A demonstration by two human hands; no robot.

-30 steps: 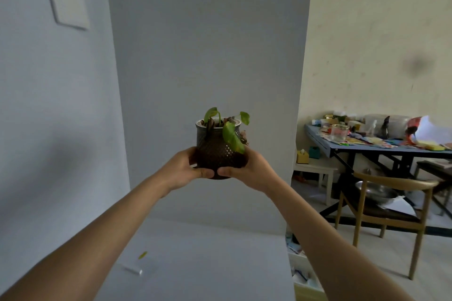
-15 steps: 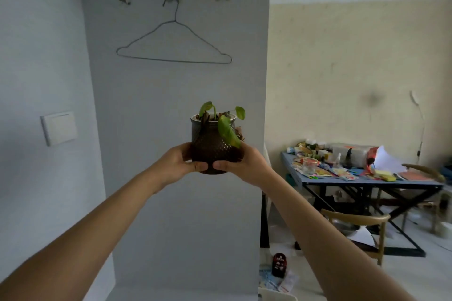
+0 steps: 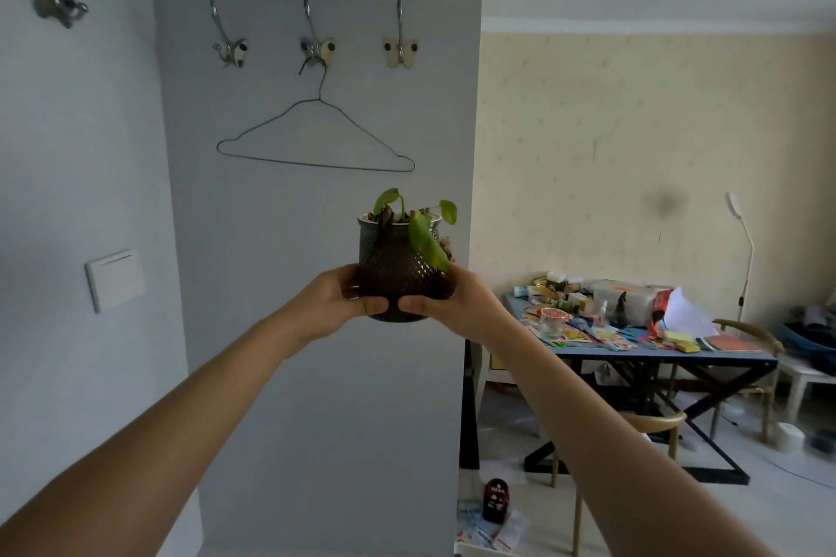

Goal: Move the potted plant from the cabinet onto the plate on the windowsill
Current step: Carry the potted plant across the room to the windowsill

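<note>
The potted plant (image 3: 398,267) is a dark, dimpled round pot with a few green leaves, held upright in mid-air at arm's length in front of a grey wall panel. My left hand (image 3: 332,301) grips its lower left side and my right hand (image 3: 452,303) grips its lower right side, thumbs almost meeting under the front. The cabinet top is out of view, and neither the plate nor the windowsill is visible.
A wire hanger (image 3: 316,140) hangs from wall hooks (image 3: 316,48) above the pot. A light switch (image 3: 115,278) is on the left wall. To the right, a room opens with a cluttered blue table (image 3: 633,330), wooden chairs (image 3: 651,425) and a floor lamp (image 3: 742,249).
The view has tilted upward: the cabinet top dropped out of sight and the hooks and hanger came into view. Both hands keep the same hold on the pot.
</note>
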